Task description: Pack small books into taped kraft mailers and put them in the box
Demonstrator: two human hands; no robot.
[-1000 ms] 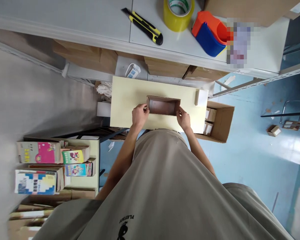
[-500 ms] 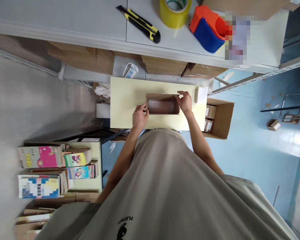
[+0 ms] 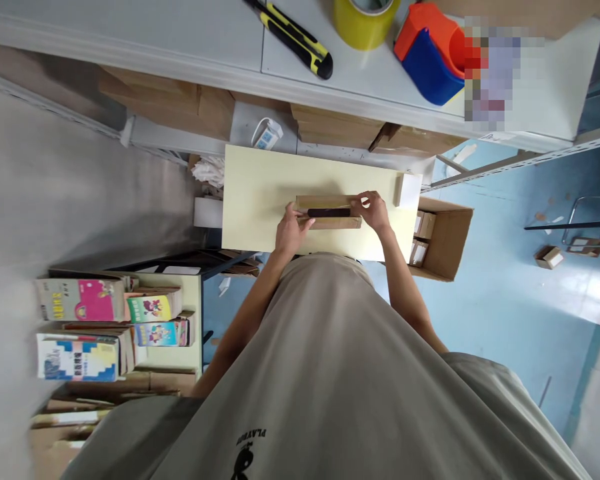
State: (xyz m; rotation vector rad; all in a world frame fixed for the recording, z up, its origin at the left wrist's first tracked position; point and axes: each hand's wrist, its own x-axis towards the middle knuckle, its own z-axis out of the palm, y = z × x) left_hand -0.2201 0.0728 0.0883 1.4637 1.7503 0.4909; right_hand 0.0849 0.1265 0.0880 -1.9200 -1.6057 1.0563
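A small brown cardboard box point(image 3: 330, 223) rests on the pale yellow board in front of my body. Its two long flaps lean inward, with a narrow dark gap between them. My left hand point(image 3: 291, 232) grips the left end, fingers at the corner and thumb on the near flap. At the opposite end, my right hand point(image 3: 373, 212) pinches the box with thumb and index finger near the far flap. My fingers partly hide both short ends. A small white block point(image 3: 408, 191) sits on the board to the right of my right hand.
The yellow board point(image 3: 260, 187) extends to both sides. Above it, a grey shelf point(image 3: 180, 53) holds a yellow-black utility knife point(image 3: 300, 41), a tape roll point(image 3: 365, 27) and an orange-blue tape dispenser point(image 3: 433, 57). An open carton point(image 3: 453, 240) stands right; books point(image 3: 80, 357) fill a lower-left rack.
The long flaps have folded inward, narrowing the box's wide opening to a slit. My left thumb has moved onto the near flap. The view has shifted slightly.
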